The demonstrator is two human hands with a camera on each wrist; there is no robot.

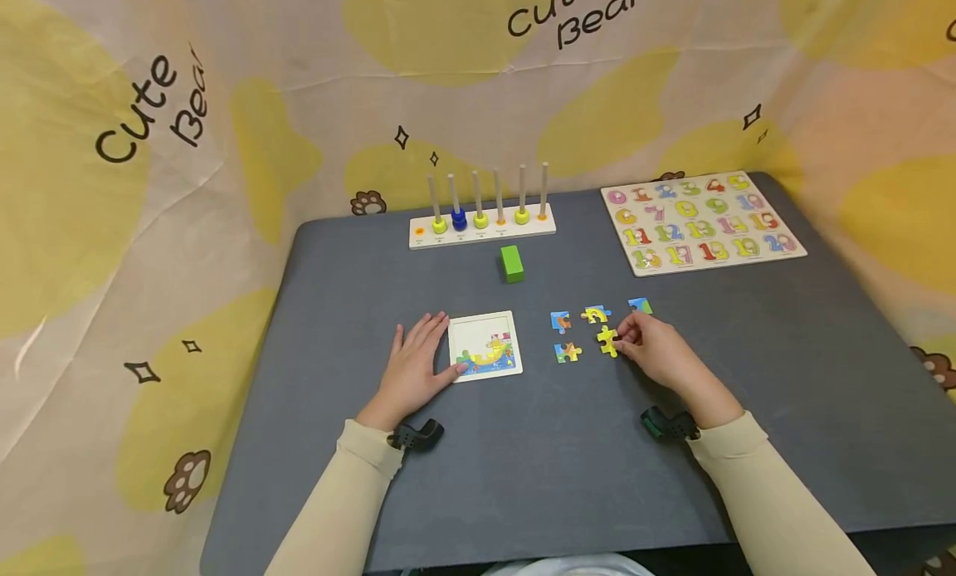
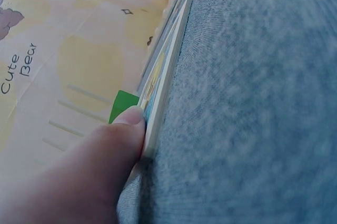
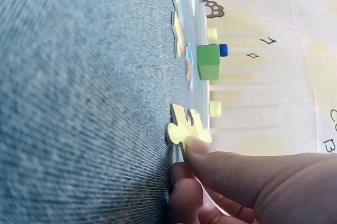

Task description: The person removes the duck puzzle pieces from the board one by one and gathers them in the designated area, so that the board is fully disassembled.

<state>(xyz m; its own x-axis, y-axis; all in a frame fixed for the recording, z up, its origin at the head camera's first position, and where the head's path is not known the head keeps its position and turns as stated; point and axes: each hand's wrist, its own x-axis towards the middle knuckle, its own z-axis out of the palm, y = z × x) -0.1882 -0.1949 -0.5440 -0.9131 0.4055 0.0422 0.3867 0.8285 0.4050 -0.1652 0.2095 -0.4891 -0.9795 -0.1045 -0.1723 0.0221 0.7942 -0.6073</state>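
Note:
A small square puzzle tray (image 1: 469, 331) lies on the table, its lower part filled with a colourful picture. My left hand (image 1: 416, 368) rests along the tray's left side with fingers stretched out, its thumb (image 2: 129, 121) pressing on the near rim. To the right, my right hand (image 1: 657, 356) pinches a yellow jigsaw piece (image 1: 607, 341) between thumb and fingertips; the right wrist view shows this piece (image 3: 184, 129) tilted up at the table surface. Around it lie a blue-orange piece (image 1: 560, 322), a rainbow piece (image 1: 596, 314), a starfish piece (image 1: 568, 353) and a blue-green corner piece (image 1: 640, 305).
Behind the tray stands a green block (image 1: 512, 263). Further back is a white peg stand (image 1: 484, 237) with upright rods and several yellow and blue beads. A number board (image 1: 702, 223) lies at the back right. A patterned cloth (image 1: 478, 86) hangs behind the grey table (image 1: 538, 468).

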